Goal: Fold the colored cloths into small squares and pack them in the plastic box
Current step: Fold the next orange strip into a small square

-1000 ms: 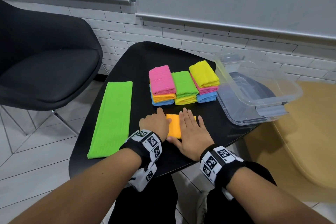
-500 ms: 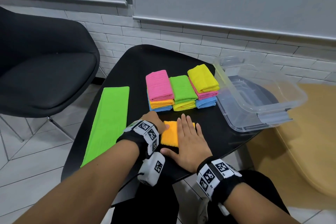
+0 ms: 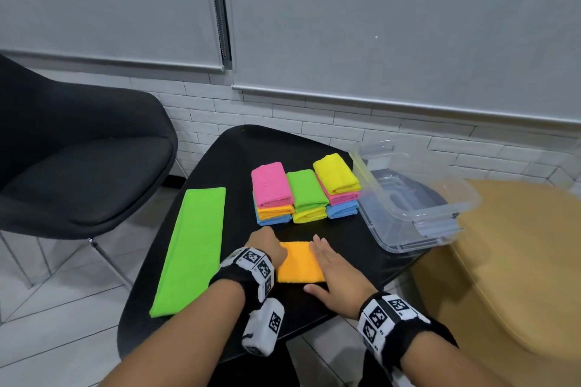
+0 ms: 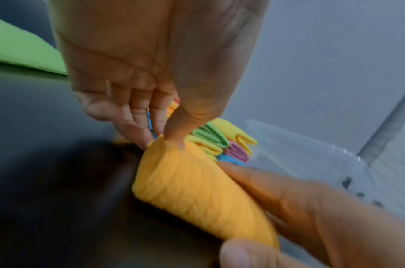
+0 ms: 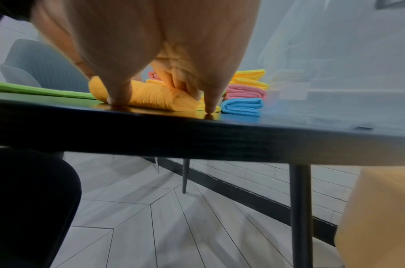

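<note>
Orange cloth [image 3: 300, 265]: soft ribbed microfibre, folded to a thick rectangle, lay flat on the near part of the counter [image 3: 226, 160], between both hands. In the left wrist view its folded edge [image 4: 196, 188] bulged, rounded and plump.

Left hand [image 3: 267, 247]: grip curled, thumb and fingertips [image 4: 173, 134] pinching the far left corner of the orange cloth.

Right hand [image 3: 338, 278]: grip spread, fingers straight and flat, pressing the right side of the orange cloth; thumb and little finger touched the counter top in the right wrist view [image 5: 118, 101].

Folded stacks [image 3: 305, 195]: three piles of small plush squares side by side beyond the orange cloth. Left pile pink over orange over blue; middle pile green over yellow; right pile yellow over pink over blue. Rolled fold edges faced the person.

Green cloth [image 3: 191, 248]: long narrow strip, flat, smooth-napped, lay along the left side of the counter, well apart from the stacks.

Plastic box [image 3: 440, 223]: clear, rectangular, rounded rim, stood at the right edge of the counter just beside the right pile; no cloths inside.

Counter: black, glossy, rounded corners, thin dark legs.

Chair [image 3: 78, 160]: black moulded shell, to the left.

Wall [image 3: 314, 122]: white brick tiles below grey roller blinds.
</note>
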`<state>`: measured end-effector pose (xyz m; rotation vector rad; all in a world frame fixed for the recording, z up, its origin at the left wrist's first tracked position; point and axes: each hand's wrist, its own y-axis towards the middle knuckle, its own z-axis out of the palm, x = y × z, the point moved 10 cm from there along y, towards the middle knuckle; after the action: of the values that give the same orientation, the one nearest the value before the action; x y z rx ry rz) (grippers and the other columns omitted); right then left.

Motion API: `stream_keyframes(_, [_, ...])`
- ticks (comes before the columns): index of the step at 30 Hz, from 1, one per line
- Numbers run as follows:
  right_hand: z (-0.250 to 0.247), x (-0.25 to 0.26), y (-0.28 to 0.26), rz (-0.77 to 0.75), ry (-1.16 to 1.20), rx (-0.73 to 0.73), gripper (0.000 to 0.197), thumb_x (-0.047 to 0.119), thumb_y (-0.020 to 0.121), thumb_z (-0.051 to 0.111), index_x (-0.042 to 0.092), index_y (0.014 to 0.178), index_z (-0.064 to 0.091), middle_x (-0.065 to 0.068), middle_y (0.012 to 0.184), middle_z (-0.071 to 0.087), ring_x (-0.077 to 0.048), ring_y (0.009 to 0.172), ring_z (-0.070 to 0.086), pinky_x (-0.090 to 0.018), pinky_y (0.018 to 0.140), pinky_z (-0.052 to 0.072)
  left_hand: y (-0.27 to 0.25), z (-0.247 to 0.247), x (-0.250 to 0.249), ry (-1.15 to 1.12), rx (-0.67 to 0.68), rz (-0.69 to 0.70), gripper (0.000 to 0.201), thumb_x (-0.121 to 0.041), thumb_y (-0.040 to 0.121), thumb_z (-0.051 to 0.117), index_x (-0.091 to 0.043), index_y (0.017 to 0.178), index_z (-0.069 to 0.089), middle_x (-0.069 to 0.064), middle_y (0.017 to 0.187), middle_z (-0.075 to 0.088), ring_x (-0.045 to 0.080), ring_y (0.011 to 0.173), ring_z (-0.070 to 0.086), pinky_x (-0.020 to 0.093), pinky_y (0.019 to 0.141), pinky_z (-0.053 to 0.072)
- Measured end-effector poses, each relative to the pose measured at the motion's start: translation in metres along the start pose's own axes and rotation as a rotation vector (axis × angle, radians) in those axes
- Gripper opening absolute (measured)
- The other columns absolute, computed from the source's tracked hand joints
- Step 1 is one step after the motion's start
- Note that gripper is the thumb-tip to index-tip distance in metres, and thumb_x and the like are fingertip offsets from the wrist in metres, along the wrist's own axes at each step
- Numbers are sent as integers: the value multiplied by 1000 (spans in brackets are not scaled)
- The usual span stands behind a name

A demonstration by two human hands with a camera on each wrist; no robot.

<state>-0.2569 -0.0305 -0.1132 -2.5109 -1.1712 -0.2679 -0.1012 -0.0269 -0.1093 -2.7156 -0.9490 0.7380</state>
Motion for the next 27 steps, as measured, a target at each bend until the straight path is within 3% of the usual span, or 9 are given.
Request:
stream_keyframes(3, [-7,-1,-8,-15,59,-71,88,49,93,51,15,153,-3,3,161,-7,-9,147,-4,-28,120,11,-6,-4,1,-152,26,41,15,-21,89,63,-11,101,63,4,104,64,18,95,60,27,74,45])
stream_keyframes(7, [-18,0,-14,35,317,-139,94,62,80,61,22,152,16,8,151,26,-9,141,23,-28,113,25,-13,-15,-11,-334,90,242,14,-15,88,64,-20,89,51,0,82,54,14,75,52,27,73,45])
stream_keyframes(10, [-41,-8,-11,99,487,-299,66,42,88,62,21,144,34,3,132,44,-11,122,45,-25,102,37,-18,-36,-28,-343,87,368,18,-10,87,63,-20,92,50,-6,83,53,15,82,54,26,75,45])
stream_keyframes(13, [-56,-22,-5,176,736,-387,40,16,90,63,18,127,48,-2,111,57,-14,97,58,-32,90,50,-18,-67,-46,-348,36,458,21,-8,84,66,-22,86,51,-8,89,56,13,87,56,26,78,45])
stream_keyframes(15, [-63,-25,-2,184,894,-404,28,9,90,62,18,113,50,-4,101,62,-15,86,60,-35,80,56,-17,-86,-60,-358,11,498,21,-6,84,66,-20,83,51,-4,90,57,14,88,56,25,80,45])
stream_keyframes(19, [-90,-25,5,143,1052,-523,21,5,90,61,19,93,47,-8,85,59,-15,77,59,-24,61,54,-8,-122,-90,-425,-52,571,16,-6,85,65,-16,82,53,-2,84,57,13,78,55,23,74,46])
stream_keyframes(22, [-116,-33,14,154,1109,-678,24,2,89,62,20,85,46,-10,79,56,-16,72,59,-26,62,55,6,-146,-106,-491,-172,591,14,-18,86,65,-22,78,55,-4,82,60,12,79,57,31,78,49])
stream_keyframes(27, [-145,-51,33,220,1071,-849,27,6,88,63,27,77,50,-19,80,65,-30,73,65,-47,73,58,33,-159,-118,-580,-250,565,1,-24,86,65,-24,85,65,3,88,65,19,87,61,35,80,52])
